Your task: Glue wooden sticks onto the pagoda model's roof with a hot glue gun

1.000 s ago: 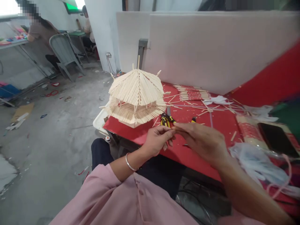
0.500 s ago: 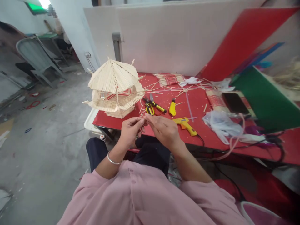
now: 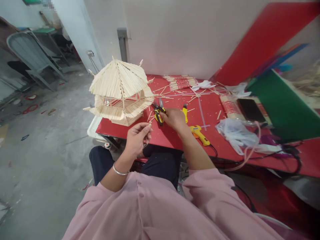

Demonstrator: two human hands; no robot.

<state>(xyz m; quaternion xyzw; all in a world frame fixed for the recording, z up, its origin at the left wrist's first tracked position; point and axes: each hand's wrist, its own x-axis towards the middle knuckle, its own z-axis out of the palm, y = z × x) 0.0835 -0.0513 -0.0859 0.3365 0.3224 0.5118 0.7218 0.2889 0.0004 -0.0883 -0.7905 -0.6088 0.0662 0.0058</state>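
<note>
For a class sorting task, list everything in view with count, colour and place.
Table: one, red, centre
Model house: one, pale, table's left
Loose sticks: many, pale, on table
Cutting tools: count unclear, black-yellow, at right hand
Knife: one, yellow, beside right hand
Glue gun: one, yellow, near edge
Phone: one, black, table's right
Plastic: several pieces, whitish, near phone
Panel: one, green, far right
Chair: one, grey, far left
Bracelet: one, silver, left wrist
Shirt: one, pink, bottom
Left hand: one, pinching small stick
Right hand: one, at cutting tools
</note>
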